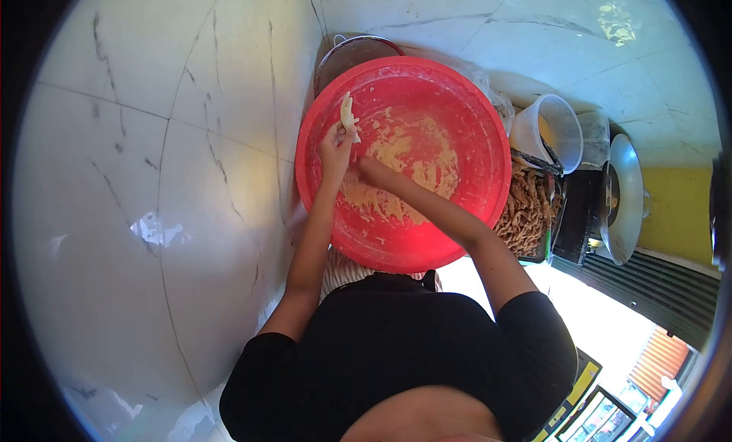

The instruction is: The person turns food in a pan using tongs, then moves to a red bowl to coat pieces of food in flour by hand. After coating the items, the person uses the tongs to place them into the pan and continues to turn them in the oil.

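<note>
A wide red basin (476,148) stands in front of me, its floor and walls smeared with pale yellowish, crumbly flour (412,160). Over its left side, my left hand (335,147) is closed on a pale, flour-coated strip (348,115), which sticks up past the fingers. Just right of and below it is my right hand (370,172), low over the flour. Its fingers are smeared and partly hidden, so what they hold, if anything, does not show.
Right of the basin, a tray holds a heap of brown fried-looking strips (524,212). Behind it stand a translucent plastic tub (560,129) and a large metal pan (625,198) on edge. A bucket (347,57) sits behind the basin. Marbled tile walls (152,175) border the left and back.
</note>
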### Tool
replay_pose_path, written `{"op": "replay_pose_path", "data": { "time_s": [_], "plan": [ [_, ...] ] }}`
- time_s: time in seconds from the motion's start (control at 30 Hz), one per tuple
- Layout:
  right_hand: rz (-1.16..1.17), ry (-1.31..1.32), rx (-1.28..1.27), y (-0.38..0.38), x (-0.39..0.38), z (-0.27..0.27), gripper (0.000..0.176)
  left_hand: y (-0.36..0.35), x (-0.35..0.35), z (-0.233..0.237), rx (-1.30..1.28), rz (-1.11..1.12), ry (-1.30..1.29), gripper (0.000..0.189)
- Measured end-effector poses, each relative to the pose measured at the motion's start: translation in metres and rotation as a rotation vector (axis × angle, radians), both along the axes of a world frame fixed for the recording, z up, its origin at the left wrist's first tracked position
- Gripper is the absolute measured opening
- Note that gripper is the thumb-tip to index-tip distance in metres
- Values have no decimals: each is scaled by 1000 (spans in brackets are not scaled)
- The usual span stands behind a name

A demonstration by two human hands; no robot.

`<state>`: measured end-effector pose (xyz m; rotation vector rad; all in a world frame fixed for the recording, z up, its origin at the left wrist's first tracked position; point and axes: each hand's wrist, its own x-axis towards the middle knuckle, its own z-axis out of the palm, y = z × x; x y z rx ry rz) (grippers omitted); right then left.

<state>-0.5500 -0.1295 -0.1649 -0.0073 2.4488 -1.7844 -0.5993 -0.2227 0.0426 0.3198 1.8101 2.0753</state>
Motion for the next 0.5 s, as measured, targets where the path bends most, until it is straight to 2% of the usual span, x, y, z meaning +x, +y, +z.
{"op": "replay_pose_path", "data": {
  "time_s": [0.13,0.17,0.23,0.3,0.33,0.4,0.43,0.5],
  "plan": [
    [150,-100,187,57,53,122,13,-3,1,3,45,26,-10,26],
    [188,-126,235,48,47,155,14,-3,0,1,47,26,-6,25],
    [-54,61,-367,76,44,197,14,-2,2,-1,53,26,-16,25],
    [-343,55,334,109,41,177,15,-2,2,2,41,25,6,25],
    [-344,54,337,119,43,157,15,-1,2,-1,43,23,4,25],
    [-583,-78,574,129,46,122,10,-1,-1,-6,12,-5,24,25],
    [-585,-72,575,118,46,131,10,-1,-1,-4,14,-5,29,25],
    [-420,97,602,77,56,140,7,-1,2,-2,19,12,36,26]
  ]
}}
